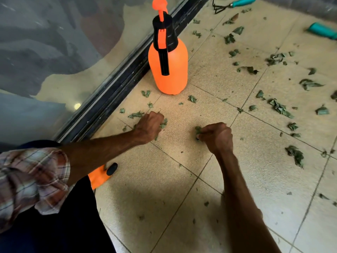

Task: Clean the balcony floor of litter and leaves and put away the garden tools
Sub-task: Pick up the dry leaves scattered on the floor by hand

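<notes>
Both hands are lowered to the tiled floor (182,148), knuckles up. The left hand (149,126) is curled round a wad of leaves (163,123), of which a green fringe is seen poking out beside the knuckles. The right hand (217,136) is closed in the same way, with a small clump pinched between thumb and fingers at its left side. More of this litter is scattered over the beige tiles: dull grey-green, dried, crumpled and torn into bits. It is thickest to the right and towards the far side, with only crumbs near the person.

An orange pressure sprayer (167,70) with a black pump head is stood upright just beside the dark sliding-door track (109,99), beyond the left hand. A hand rake (235,3) with black tines and a teal handle is laid at the far edge, and a second teal handle (322,31) is cut off by the frame at the right. An orange-and-black object (102,175) is half hidden under the left forearm; it is possibly a tool handle, but that cannot be told. A rolled plaid sleeve (31,179) is worn on the left arm.
</notes>
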